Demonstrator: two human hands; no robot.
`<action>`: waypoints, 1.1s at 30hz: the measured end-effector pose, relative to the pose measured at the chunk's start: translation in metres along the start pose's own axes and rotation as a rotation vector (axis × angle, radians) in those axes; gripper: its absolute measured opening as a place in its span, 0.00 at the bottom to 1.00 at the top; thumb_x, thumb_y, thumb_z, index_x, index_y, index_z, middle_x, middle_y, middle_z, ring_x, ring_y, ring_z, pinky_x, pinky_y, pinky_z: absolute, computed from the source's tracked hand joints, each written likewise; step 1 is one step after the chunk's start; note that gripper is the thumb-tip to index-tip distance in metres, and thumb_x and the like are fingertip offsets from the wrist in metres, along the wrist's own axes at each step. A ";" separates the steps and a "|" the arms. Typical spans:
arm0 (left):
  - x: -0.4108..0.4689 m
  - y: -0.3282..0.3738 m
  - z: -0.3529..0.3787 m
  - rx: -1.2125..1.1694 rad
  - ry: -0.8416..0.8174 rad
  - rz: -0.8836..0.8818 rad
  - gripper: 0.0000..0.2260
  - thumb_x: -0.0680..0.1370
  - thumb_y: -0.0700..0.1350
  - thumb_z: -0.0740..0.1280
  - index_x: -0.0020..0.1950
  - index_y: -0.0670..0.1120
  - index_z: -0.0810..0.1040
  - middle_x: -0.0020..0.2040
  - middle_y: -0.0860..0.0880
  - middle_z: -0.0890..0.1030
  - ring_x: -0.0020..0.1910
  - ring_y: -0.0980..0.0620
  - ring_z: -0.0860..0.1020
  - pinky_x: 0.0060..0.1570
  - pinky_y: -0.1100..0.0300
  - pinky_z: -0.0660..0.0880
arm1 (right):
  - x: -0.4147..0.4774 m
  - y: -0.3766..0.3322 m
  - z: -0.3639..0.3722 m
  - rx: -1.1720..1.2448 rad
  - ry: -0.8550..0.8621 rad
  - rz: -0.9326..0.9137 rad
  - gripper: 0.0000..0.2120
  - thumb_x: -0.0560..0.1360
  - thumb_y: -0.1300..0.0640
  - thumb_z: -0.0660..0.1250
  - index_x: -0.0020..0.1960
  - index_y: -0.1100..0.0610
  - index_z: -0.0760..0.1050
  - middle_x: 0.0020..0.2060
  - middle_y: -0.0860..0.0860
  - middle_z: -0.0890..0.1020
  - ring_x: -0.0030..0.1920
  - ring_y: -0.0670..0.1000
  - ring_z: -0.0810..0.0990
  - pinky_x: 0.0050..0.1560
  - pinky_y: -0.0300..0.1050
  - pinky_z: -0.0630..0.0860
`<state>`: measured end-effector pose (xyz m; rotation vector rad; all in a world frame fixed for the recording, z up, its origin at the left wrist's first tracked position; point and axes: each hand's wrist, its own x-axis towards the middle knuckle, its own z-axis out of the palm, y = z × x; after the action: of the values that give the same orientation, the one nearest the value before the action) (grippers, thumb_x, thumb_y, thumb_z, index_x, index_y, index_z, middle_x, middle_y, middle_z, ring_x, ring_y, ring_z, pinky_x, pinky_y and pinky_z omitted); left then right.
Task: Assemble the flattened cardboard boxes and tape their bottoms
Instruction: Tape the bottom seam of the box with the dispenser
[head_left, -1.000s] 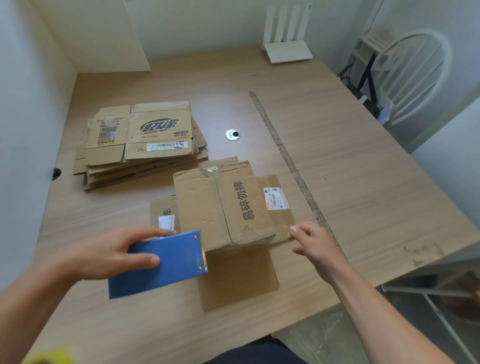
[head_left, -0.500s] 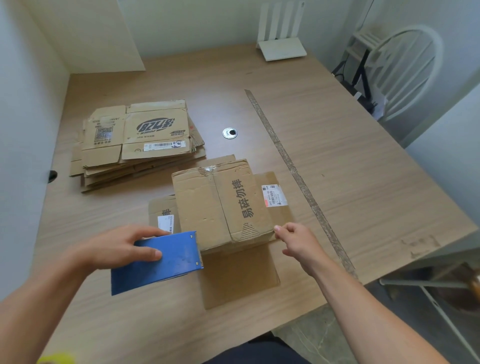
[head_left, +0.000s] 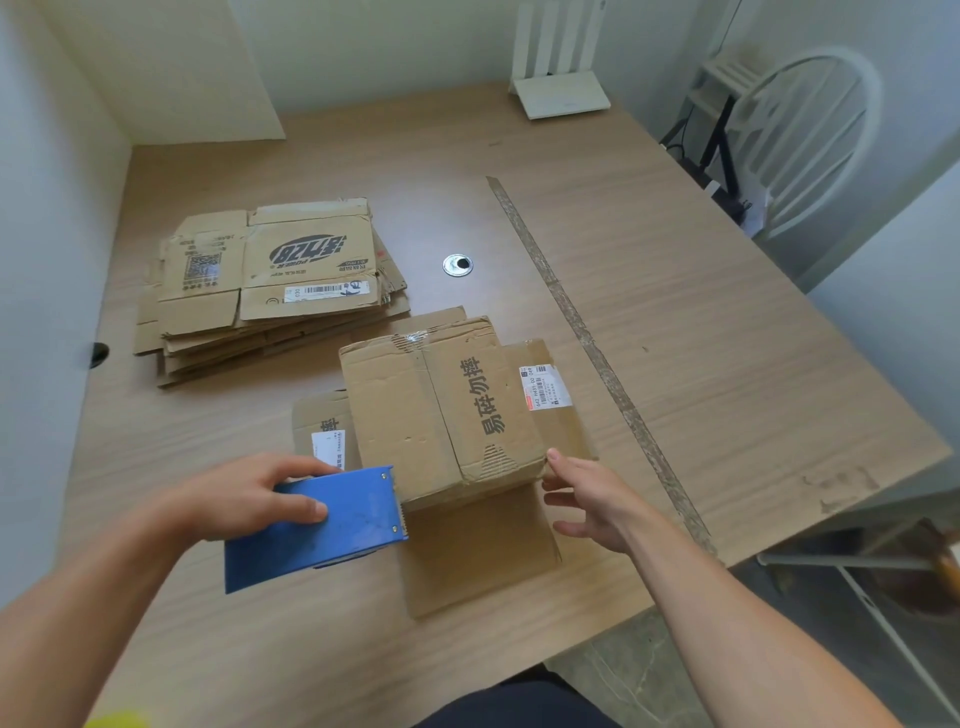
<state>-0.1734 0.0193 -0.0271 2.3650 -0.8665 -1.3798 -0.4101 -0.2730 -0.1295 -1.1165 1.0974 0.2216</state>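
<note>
Blue tape dispenser (head_left: 317, 525) gripped in left hand (head_left: 249, 493); right hand (head_left: 587, 493) spread wide beside box (head_left: 441, 410).
Unheld, the box could slide, so taping goes crooked.

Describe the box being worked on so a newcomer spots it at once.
On the table, look near the front edge, right of the stack of flattened boxes. The assembled box stands beside the blue tape dispenser. Unlike that stack, it is folded up, with bold black characters on top.
</note>
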 end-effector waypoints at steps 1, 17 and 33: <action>0.000 0.000 0.000 0.000 0.001 0.000 0.13 0.78 0.51 0.71 0.60 0.64 0.77 0.53 0.62 0.83 0.49 0.64 0.80 0.50 0.62 0.72 | 0.002 0.003 0.002 0.013 0.035 -0.003 0.15 0.79 0.42 0.65 0.48 0.54 0.77 0.47 0.50 0.78 0.50 0.51 0.77 0.47 0.53 0.75; 0.005 -0.002 -0.005 0.057 -0.040 -0.026 0.15 0.78 0.51 0.70 0.62 0.65 0.76 0.55 0.63 0.82 0.51 0.63 0.80 0.56 0.57 0.73 | -0.006 0.014 0.025 -0.209 0.470 -0.527 0.08 0.79 0.54 0.68 0.41 0.52 0.77 0.36 0.47 0.81 0.39 0.46 0.78 0.36 0.31 0.69; 0.004 0.000 -0.008 -0.017 -0.094 -0.063 0.23 0.67 0.62 0.69 0.63 0.65 0.77 0.54 0.63 0.83 0.51 0.59 0.81 0.60 0.51 0.74 | 0.011 0.006 -0.006 -0.672 0.237 -0.805 0.09 0.73 0.54 0.76 0.44 0.54 0.75 0.39 0.47 0.79 0.41 0.45 0.76 0.41 0.31 0.68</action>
<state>-0.1646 0.0159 -0.0259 2.3506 -0.8073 -1.5271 -0.4123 -0.2792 -0.1413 -2.1411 0.6972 -0.2067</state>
